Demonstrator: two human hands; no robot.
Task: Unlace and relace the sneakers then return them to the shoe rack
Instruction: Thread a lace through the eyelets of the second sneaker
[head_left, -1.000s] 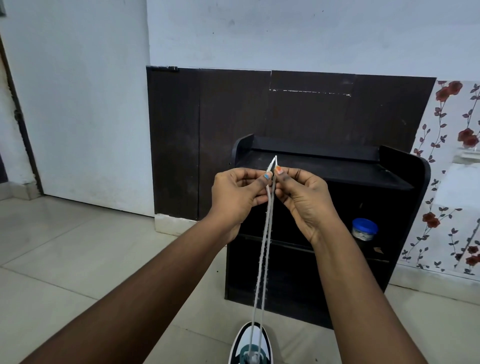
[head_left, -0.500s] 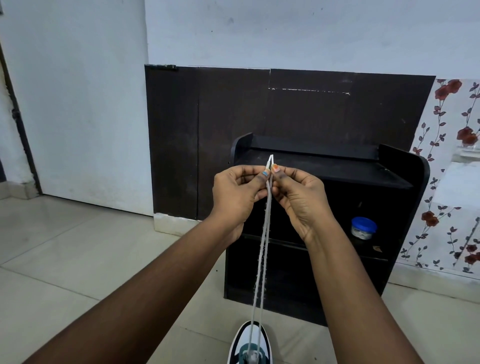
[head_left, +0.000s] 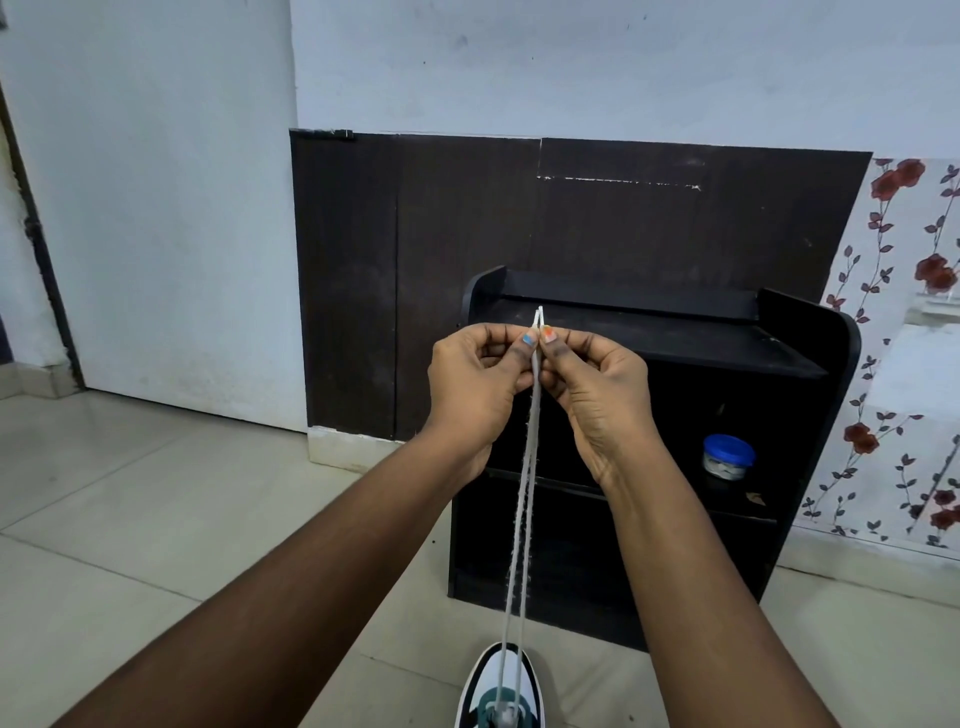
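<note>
I see both arms stretched forward, hands raised and meeting in the middle of my view. The left hand (head_left: 475, 387) pinches one end of the white lace (head_left: 524, 509) between thumb and forefinger; the right hand (head_left: 597, 392) pinches the other end the same way, thumbs almost touching, the remaining fingers curled in. The two lace tips poke up just above the thumbs, side by side. From there the two strands run taut, nearly straight down toward me, to the sneaker (head_left: 500, 688) on the floor (head_left: 130, 519) at the bottom edge, its toe pointing away toward the black shoe rack (head_left: 810, 364) just beyond. A blue-lidded jar (head_left: 728, 461) sits on the rack's middle shelf.
</note>
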